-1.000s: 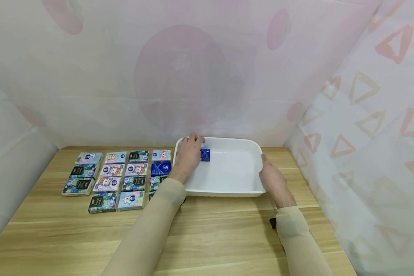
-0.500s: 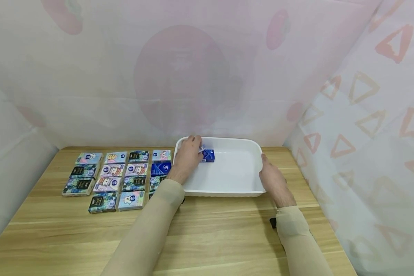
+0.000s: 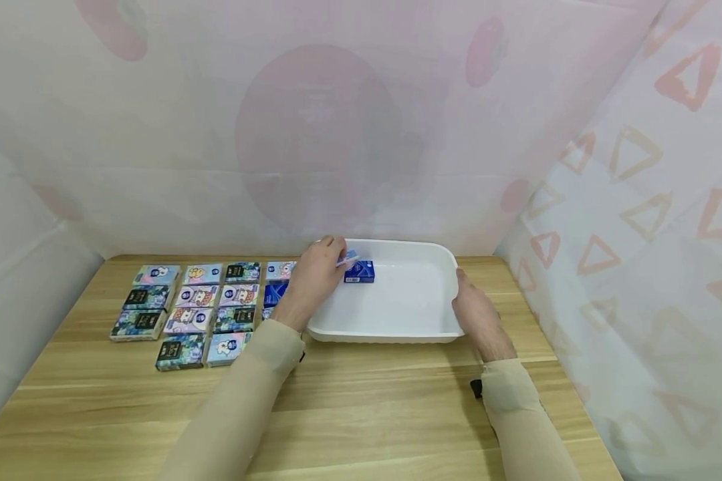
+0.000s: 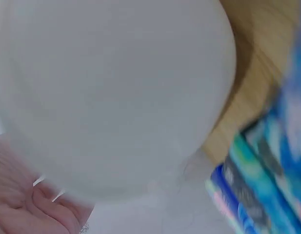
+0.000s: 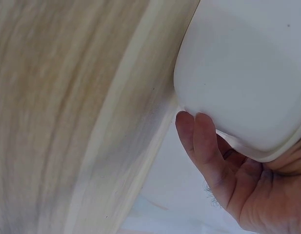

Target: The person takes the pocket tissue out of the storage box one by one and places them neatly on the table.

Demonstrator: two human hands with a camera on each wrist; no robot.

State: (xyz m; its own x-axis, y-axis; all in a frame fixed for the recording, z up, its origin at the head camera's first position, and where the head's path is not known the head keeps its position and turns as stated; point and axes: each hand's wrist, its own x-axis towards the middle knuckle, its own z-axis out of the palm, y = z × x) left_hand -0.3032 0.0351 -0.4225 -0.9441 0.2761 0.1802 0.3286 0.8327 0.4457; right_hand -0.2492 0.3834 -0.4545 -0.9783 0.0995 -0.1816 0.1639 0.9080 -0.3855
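Note:
In the head view my left hand (image 3: 317,270) is over the left end of the white tray (image 3: 397,337). It pinches a light-blue pocket tissue pack (image 3: 349,258), tilted and mostly covered by the fingers. A dark blue tissue pack (image 3: 359,272) lies inside the tray, just right of that hand. My right hand (image 3: 476,310) grips the tray's right end. Its curled fingers (image 5: 204,139) reach under the rim in the right wrist view. The left wrist view shows part of my left hand (image 4: 38,207) beyond the tray's pale wall (image 4: 116,97); the held pack is hidden there.
Left of the tray, several tissue packs lie in rows on the wooden table (image 3: 361,414), among them a flowered dark pack (image 3: 180,352) and a light-blue pack (image 3: 228,349). My left forearm covers part of the nearest column. A patterned cloth wall (image 3: 367,167) stands behind.
My left hand has shifted left with the light-blue tissue pack, which shows more now. The dark blue pack in the tray is more uncovered, after sliding slightly right. My right hand stays put.

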